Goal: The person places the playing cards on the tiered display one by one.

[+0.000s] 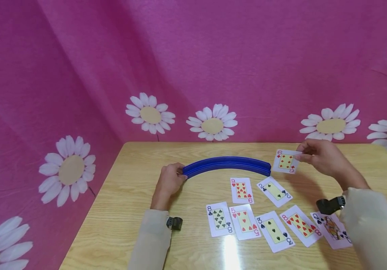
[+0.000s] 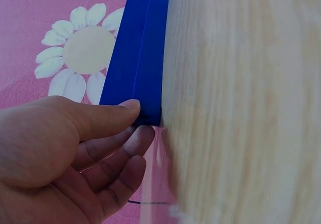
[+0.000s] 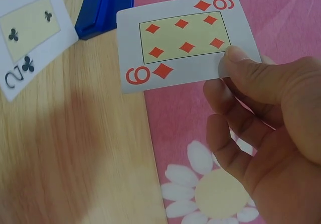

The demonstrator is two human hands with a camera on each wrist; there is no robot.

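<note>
While pinching rectangular white six-of-diamonds card (image 1: 285, 161) with right hand (image 1: 322, 158) beside curved blue plastic rack (image 1: 227, 162), gripping rack's end with left hand (image 1: 170, 179); could drop card through edge-only pinch.

A red 6 is showing in two corners of the raised card (image 3: 185, 40), along with diamonds. On the table (image 1: 119, 210), I'm reading a 9 of hearts (image 1: 242, 190) beside a 2 of clubs (image 1: 274, 191). Nearer me, left to right, corners are spelling out an 8 of clubs (image 1: 219, 219), 5 of hearts (image 1: 245, 222), 3 of spades (image 1: 275, 231), 8 of hearts (image 1: 301, 226) and Q of spades (image 1: 331, 229).
</note>
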